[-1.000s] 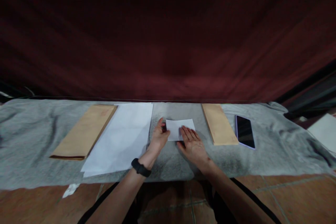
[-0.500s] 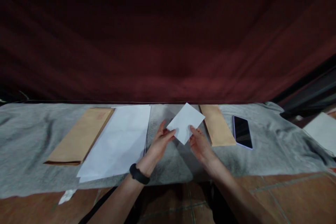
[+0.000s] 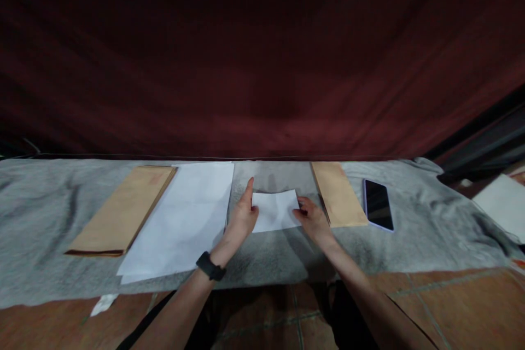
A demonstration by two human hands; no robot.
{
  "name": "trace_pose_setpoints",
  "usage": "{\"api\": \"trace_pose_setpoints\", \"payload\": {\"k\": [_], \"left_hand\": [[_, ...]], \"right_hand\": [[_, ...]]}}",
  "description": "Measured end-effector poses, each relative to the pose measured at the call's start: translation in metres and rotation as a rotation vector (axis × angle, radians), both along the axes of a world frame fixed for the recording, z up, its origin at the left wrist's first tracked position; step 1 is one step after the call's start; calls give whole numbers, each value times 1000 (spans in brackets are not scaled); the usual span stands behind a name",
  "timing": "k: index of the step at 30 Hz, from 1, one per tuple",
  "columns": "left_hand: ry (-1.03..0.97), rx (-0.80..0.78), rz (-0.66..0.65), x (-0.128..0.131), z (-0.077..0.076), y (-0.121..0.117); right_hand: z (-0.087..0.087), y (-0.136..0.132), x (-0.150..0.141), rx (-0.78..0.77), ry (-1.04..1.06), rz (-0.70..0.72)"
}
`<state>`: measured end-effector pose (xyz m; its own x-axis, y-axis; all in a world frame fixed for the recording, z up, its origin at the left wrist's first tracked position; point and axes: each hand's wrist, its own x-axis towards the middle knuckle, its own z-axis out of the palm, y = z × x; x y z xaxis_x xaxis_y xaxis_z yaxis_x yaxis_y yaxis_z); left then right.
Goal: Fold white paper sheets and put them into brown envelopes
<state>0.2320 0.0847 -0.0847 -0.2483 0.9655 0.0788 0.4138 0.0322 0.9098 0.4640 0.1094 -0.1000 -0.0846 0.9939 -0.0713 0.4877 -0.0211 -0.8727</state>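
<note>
A folded sheet of white paper is held between my two hands, low over the grey cloth, its long side running left to right. At its left edge my left hand grips it with the thumb in front, while the index finger points up and away. My right hand pinches the right edge between thumb and bent fingers. Just left of my left hand lies a stack of large white sheets. Beyond my right hand is a narrow brown envelope.
Larger brown envelopes lie left of the white sheets. A phone with a lilac case rests right of the narrow envelope. A dark red curtain hangs behind the grey cloth. Tiled floor shows in front.
The folded paper has turned from a diamond-like tilt to level and come down slightly to the left. My left hand has shifted along to its left edge.
</note>
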Motion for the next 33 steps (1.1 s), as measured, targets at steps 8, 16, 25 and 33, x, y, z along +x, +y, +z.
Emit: {"api": "trace_pose_setpoints", "payload": {"k": [8,16,25,33], "left_hand": [[604,81,-56,14,8,-18],[847,158,-344,56,-19,-56],[986,224,-370,50,-44,-59],[881,150,-305,51,-31,-54]], "right_hand": [[6,-10,-4,193,-493,77],[10,-25,-14,385,-499,172],[2,-55,-33,472,-561,463],[-13,-46,-16,554,-659,327]]}}
